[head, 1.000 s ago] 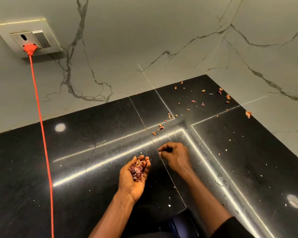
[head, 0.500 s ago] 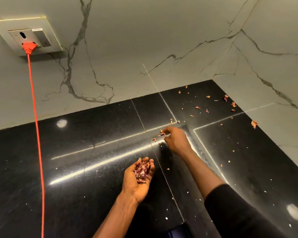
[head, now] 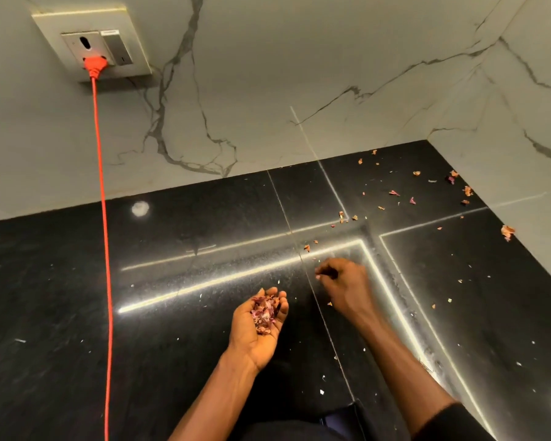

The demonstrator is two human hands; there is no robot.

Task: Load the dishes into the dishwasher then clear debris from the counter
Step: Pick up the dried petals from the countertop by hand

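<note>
My left hand (head: 257,329) is cupped palm up over the black counter (head: 178,361) and holds a small pile of purple onion-skin scraps (head: 263,313). To its right, my right hand (head: 347,286) hovers low above the counter with thumb and fingers pinched together; a tiny pale bit shows at the fingertips. More orange and purple scraps (head: 395,193) lie scattered toward the back right corner. A few sit just beyond my right hand (head: 306,248), and one larger piece (head: 507,232) rests by the right wall.
An orange cord (head: 104,233) runs down from a plug in the wall socket (head: 96,47) and across the left of the counter. Marble walls meet at the back right corner. Small white specks dot the counter. A dark object shows at the bottom edge (head: 341,418).
My right hand reached forward to the scraps near the counter seam, then drew back toward my left hand with fingers pinched. My left hand stayed cupped with its pile.
</note>
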